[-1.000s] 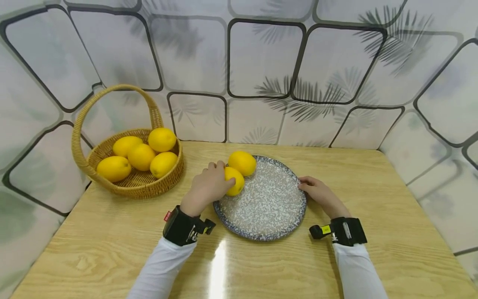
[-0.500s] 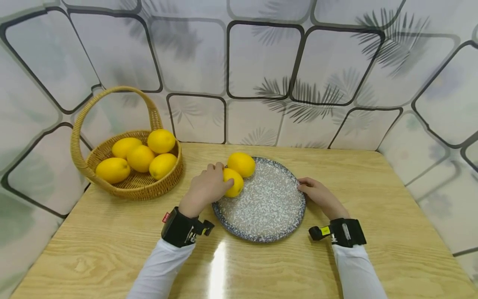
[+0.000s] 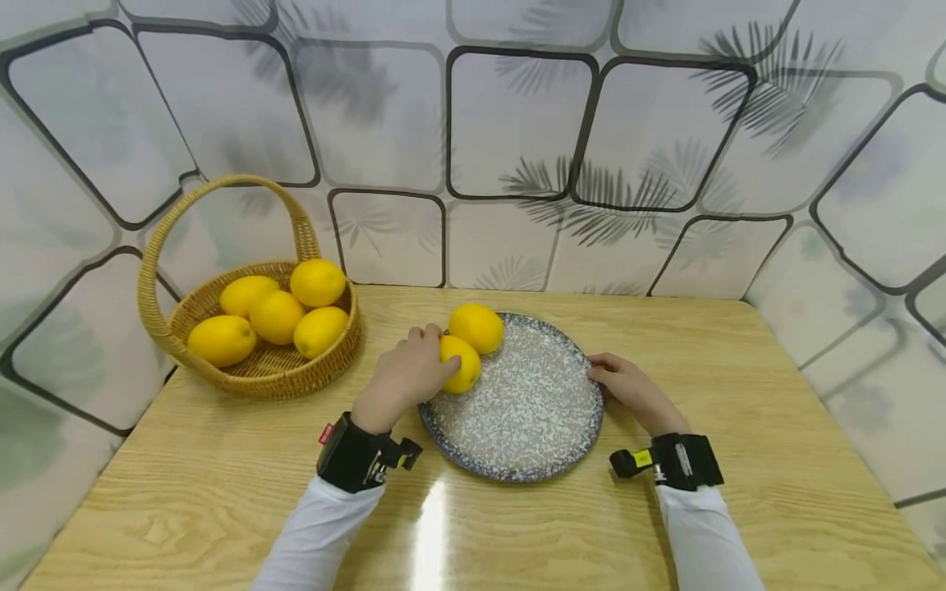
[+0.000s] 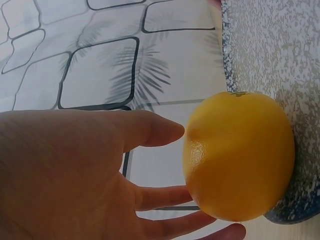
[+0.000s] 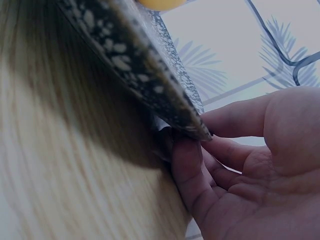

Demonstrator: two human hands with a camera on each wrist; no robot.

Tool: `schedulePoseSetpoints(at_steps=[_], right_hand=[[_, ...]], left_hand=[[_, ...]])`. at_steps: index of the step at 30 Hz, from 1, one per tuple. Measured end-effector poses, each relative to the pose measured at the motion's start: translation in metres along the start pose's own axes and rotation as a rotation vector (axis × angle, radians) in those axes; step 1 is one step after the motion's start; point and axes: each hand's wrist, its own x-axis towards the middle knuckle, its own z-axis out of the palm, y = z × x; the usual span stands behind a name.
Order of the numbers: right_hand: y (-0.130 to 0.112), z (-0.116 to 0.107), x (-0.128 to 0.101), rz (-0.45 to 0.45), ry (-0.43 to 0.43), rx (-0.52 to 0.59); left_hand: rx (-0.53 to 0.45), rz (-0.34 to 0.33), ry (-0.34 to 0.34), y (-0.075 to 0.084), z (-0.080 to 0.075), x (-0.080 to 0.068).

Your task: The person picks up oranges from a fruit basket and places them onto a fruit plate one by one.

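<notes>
Between the thumb and fingers of my left hand [image 3: 405, 373] is a yellow lemon [image 3: 461, 366], resting at the left side of a round speckled grey plate [image 3: 534, 410]. The left wrist view shows the thumb and fingertips against this lemon [image 4: 240, 157], whose greenish stem end faces upward in that frame. A second lemon [image 3: 476, 328] lies just behind it on the plate, at the back left rim. On the plate's right side my right hand [image 3: 631, 390] pinches the rim. Seen from the right wrist, that hand [image 5: 250, 155] has the dark speckled rim [image 5: 150, 75] between thumb and fingers.
A wicker basket [image 3: 284, 384] with a tall handle stands at the back left of the wooden table [image 3: 532, 533]. Several lemons [image 3: 277, 317] lie in it. A patterned wall covering [image 3: 517, 123] rises behind the table's back edge.
The whole scene has shifted slightly down and left in the head view. Both hands, the lemons and the plate keep their places relative to each other.
</notes>
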Motion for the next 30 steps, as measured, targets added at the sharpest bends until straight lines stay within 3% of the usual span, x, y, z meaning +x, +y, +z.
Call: schedulePoseSetpoints(at_steps=[30], right_hand=[[0.0000, 0.0011, -0.0006, -0.012, 0.005, -0.002]], left_hand=[[0.000, 0.021, 0.008, -0.0020, -0.0061, -0.0043]])
